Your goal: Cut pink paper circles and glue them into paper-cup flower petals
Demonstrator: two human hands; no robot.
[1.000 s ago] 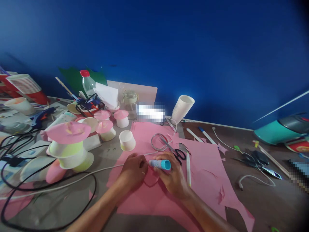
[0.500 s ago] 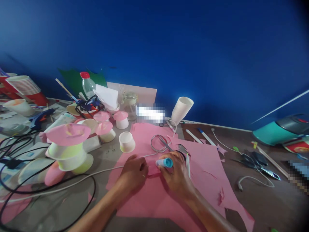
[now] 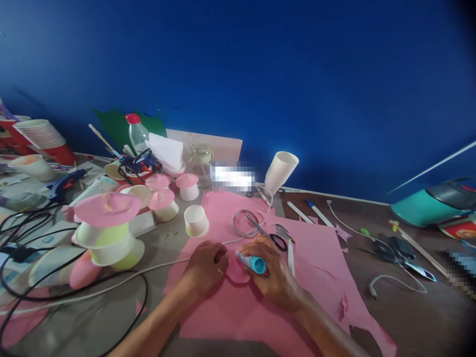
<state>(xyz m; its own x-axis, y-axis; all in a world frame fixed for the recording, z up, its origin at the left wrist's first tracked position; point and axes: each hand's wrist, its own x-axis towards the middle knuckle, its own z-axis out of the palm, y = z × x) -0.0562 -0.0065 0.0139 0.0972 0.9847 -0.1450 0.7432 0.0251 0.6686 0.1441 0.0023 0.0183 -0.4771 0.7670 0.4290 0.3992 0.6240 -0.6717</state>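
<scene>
Right hand gripping glue stick over small pink circle; left hand curled, pinning it; gluing underway, unfinished.

Both forearms bare, no sleeves; left hand, right hand.

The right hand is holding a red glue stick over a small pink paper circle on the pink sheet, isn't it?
Not quite: the glue stick is blue, not red, as the head view shows. The rest holds: the right hand grips it over the small pink circle lying on the pink sheet.
</scene>
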